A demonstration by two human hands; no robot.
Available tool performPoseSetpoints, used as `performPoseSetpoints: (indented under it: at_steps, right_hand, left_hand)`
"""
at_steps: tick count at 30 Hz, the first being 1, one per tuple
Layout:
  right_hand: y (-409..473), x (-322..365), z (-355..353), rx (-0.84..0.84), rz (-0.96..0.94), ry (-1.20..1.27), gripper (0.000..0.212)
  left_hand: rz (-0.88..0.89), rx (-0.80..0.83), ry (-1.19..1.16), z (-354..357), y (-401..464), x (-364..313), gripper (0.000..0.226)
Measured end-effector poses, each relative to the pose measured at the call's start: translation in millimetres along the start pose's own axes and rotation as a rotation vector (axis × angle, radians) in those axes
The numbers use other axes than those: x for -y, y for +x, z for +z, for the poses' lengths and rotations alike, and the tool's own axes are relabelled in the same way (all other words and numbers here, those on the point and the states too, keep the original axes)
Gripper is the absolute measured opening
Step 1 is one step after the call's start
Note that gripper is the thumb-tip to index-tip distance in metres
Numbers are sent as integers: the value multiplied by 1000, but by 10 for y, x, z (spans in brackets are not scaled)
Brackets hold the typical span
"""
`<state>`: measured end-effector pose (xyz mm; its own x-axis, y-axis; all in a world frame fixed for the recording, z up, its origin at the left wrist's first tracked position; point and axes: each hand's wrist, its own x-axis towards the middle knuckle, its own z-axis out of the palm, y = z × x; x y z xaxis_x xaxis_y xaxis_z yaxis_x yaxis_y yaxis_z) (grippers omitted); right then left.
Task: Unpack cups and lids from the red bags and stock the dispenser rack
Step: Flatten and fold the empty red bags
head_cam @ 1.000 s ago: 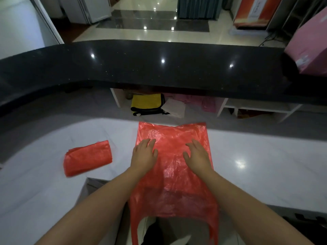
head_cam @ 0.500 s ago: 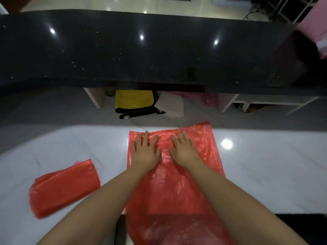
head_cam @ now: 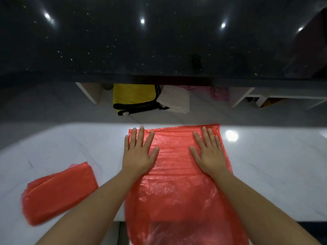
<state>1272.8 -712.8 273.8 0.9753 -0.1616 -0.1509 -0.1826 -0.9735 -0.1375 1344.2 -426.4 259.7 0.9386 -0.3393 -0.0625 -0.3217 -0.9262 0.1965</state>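
Both hands lie flat with straight, spread fingers and grip nothing: the left hand (head_cam: 138,154) presses the far left corner of the empty red bag (head_cam: 177,183), and the right hand (head_cam: 210,152) presses its far right side. The bag lies spread on the white counter (head_cam: 274,165), its near end hanging over the edge, and a folded bag (head_cam: 58,191) rests well apart on the left. The thin plastic is slippery, so if the palms lift or push unevenly, the hanging end can pull the bag off the counter or wrinkle it again.
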Motion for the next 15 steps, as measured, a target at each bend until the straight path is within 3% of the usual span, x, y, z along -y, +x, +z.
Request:
performPoseSetpoints:
  at_steps: [9,12,15]
  right_hand:
    - [84,16,-248,119,4,58,67]
    - [-124,186,-341,81,-54,85,65]
    - [-428,468,-294,106,-107,102,65]
  left_hand:
    - [29,159,32,-199,276,11,69]
    - [11,78,15,-296,17,-160,67]
    - [-15,113,-19,-249,-478,-388,67]
